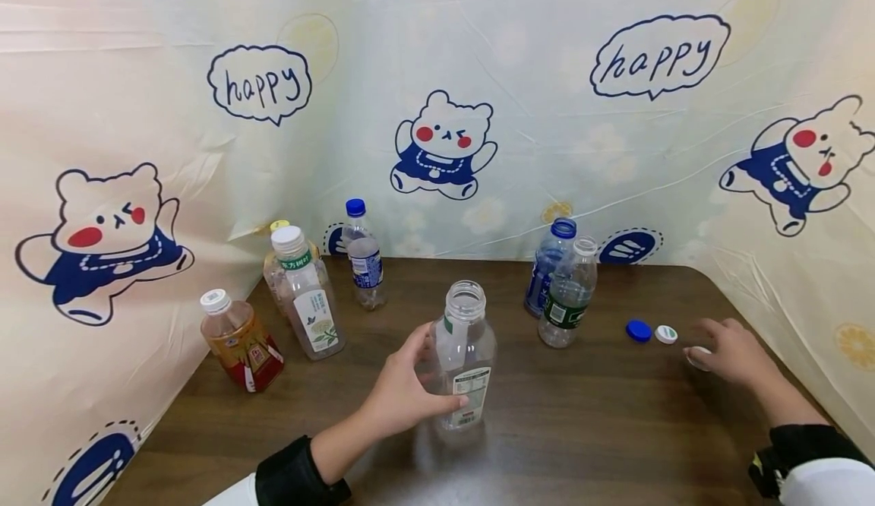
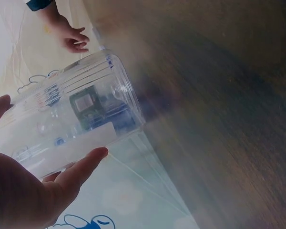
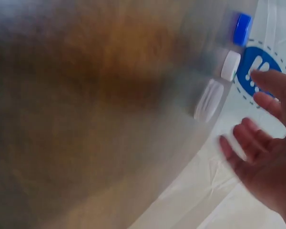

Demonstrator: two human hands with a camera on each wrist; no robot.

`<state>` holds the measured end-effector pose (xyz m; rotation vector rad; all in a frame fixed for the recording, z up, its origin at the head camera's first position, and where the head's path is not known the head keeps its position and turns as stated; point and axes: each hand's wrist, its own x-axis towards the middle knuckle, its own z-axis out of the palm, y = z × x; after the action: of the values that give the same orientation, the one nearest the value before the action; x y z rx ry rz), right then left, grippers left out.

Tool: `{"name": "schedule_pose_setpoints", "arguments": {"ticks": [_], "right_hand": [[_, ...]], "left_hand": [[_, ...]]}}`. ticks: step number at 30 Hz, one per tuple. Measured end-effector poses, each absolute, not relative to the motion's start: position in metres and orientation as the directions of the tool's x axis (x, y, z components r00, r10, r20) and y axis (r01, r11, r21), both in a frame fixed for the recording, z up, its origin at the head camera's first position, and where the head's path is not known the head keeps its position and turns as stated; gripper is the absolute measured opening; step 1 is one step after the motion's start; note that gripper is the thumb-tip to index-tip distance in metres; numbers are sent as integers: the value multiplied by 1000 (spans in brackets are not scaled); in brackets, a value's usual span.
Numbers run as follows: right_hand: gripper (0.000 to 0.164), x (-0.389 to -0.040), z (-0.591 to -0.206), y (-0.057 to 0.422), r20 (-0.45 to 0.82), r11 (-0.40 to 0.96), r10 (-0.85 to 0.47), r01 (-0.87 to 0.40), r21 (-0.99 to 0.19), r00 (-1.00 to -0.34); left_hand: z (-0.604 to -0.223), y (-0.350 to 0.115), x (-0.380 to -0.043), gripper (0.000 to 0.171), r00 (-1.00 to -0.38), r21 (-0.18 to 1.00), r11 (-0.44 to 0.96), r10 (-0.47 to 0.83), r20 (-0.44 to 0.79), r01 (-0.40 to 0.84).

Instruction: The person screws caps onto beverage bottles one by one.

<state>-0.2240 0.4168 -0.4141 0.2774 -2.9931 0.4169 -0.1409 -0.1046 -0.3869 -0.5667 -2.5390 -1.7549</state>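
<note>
My left hand (image 1: 406,388) grips an uncapped clear plastic bottle (image 1: 466,362) from its left side, thumb across the printed label. In the left wrist view, the bottle (image 2: 86,107) lies between the thumb and fingers, the other fingers partly hidden. At the table's right side my right hand (image 1: 737,354) hovers by a white bottle cap (image 1: 698,358). The right wrist view shows that cap (image 3: 209,101) on the table, apart from the loosely bent, blurred fingers. A smaller white cap (image 1: 666,334) and a blue cap (image 1: 639,330) lie beside it in a row.
Uncapped blue-tinted (image 1: 544,267) and green-labelled (image 1: 569,293) bottles stand behind the caps. Capped ones stand at left: amber drink (image 1: 242,346), white-capped (image 1: 309,301), yellow-capped (image 1: 273,274), blue-capped (image 1: 364,263). A printed curtain (image 1: 533,126) surrounds the brown table (image 1: 581,430).
</note>
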Motion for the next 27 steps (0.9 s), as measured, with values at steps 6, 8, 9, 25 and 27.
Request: {"name": "schedule_pose_setpoints", "arguments": {"ticks": [6, 8, 9, 25, 27], "right_hand": [[64, -233, -419, 426, -25, 964, -153, -144, -223, -988], [54, -235, -420, 426, -30, 961, -186, -175, -215, -982], [48, -235, -420, 426, -29, 959, -199, -189, -209, -980], [20, -236, -427, 420, -42, 958, -204, -191, -214, -978], [20, -236, -427, 421, -41, 959, -201, -188, -212, -979]], "left_hand": [[-387, -105, -140, 87, -936, 912, 296, 292, 198, 285], [-387, -105, -140, 87, -935, 912, 291, 292, 202, 288], [-387, -105, -140, 87, -935, 912, 291, 291, 202, 288], [-387, -105, -141, 87, -939, 913, 299, 284, 193, 278], [-387, -104, -141, 86, -938, 912, 298, 287, 194, 280]]}}
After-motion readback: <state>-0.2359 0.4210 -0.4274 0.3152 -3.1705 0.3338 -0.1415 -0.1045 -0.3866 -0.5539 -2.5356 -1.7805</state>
